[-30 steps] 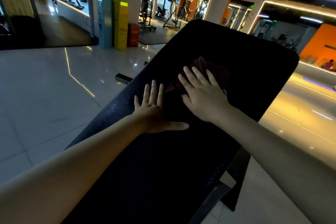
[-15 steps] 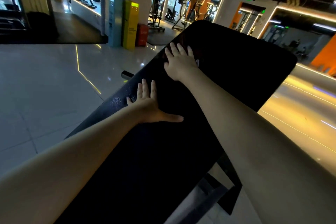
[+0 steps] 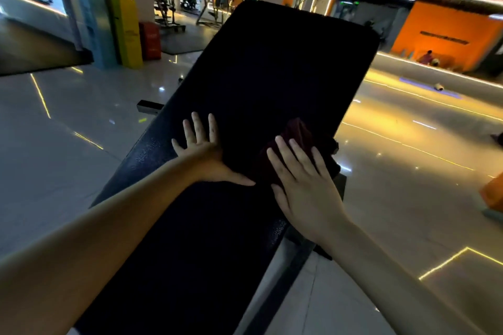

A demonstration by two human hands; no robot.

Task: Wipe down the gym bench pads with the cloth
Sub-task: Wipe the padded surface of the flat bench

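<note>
A long black bench pad (image 3: 272, 68) runs from the bottom of the view up to the far middle. My left hand (image 3: 202, 153) lies flat on the pad near its left edge, fingers spread and thumb out to the right. A dark maroon cloth (image 3: 295, 134) is bunched on the pad near its right edge. My right hand (image 3: 304, 185) presses flat on the near part of the cloth with straight fingers, hiding much of it.
The bench's metal frame (image 3: 288, 275) shows below the pad's right side. Glossy tiled floor (image 3: 68, 144) lies on both sides. Yellow and red boxes (image 3: 128, 27) stand by a pillar at the far left, with gym machines (image 3: 206, 3) behind them.
My right hand has swept the cloth from the far left part of the pad back toward me and to the right edge. My left hand has stayed flat in place.
</note>
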